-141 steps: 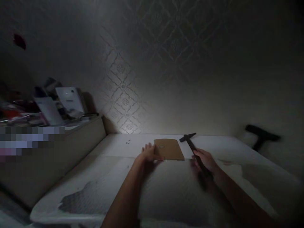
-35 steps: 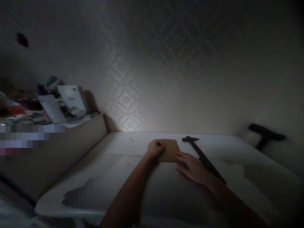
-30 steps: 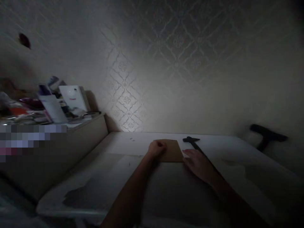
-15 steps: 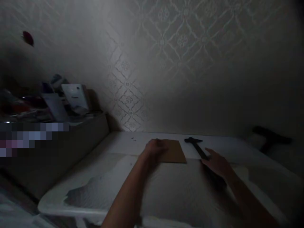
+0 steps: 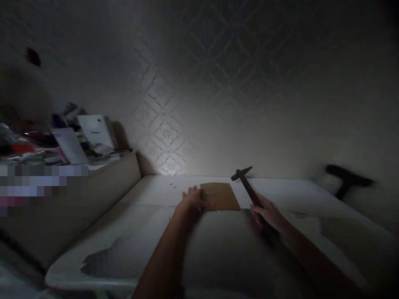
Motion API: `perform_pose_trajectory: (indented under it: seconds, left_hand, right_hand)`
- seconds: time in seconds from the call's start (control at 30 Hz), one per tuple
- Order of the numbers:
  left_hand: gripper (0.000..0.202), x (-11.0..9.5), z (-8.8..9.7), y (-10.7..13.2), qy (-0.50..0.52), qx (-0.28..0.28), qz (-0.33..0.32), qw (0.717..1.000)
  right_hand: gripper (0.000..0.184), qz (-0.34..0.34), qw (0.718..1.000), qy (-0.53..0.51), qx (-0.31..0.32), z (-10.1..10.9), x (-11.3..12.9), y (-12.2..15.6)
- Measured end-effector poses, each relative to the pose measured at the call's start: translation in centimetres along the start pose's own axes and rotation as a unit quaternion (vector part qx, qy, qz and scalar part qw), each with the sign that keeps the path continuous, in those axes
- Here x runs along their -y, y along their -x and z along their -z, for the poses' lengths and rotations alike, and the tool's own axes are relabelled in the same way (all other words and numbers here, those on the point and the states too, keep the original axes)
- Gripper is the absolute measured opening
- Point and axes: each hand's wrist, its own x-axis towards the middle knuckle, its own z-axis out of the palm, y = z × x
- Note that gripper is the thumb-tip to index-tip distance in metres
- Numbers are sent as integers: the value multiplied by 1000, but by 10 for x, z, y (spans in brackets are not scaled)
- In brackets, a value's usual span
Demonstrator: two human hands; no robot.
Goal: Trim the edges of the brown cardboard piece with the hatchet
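Note:
A small brown board (image 5: 222, 197) lies flat on the white table (image 5: 146, 232) near the wall. Small pale marks, perhaps nails, show near the board's middle. My left hand (image 5: 193, 200) rests flat with fingers spread on the board's left edge. Gripped in my right hand (image 5: 268, 215) is the handle of a dark hammer (image 5: 247, 186), lifted off the table with its head raised just right of the board's far corner.
A beige cabinet (image 5: 93, 187) at the left carries boxes and clutter (image 5: 75, 137). Patterned wallpaper backs the table. A dark T-shaped object (image 5: 346, 180) sits at the far right. Tiny dark specks (image 5: 171, 185) lie on the table left of the board. The scene is dim.
The hammer lay on the table a second ago; my right hand reached right, took its handle and raised it. My left hand went from a loose fist to flat on the board.

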Motion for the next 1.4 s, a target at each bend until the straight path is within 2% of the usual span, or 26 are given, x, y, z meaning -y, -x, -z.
perform_pose_trajectory:
  seconds: [0.1, 0.3, 0.8, 1.4]
  left_hand:
    - [81, 3, -3, -4, -2, -27, 14, 1000]
    - [80, 8, -9, -10, -1, -29, 18, 999]
    - [94, 8, -10, -12, -9, -5, 14, 1000]
    - [95, 5, -7, -9, -12, 12, 22, 1000]
  right_hand:
    - [72, 23, 999, 19, 26, -9, 3, 6]
    - [78, 30, 994, 30, 97, -23, 2, 14]
    - [72, 30, 992, 28, 116, -24, -1, 12]
    - [73, 28, 993, 19, 117, -24, -2, 11]
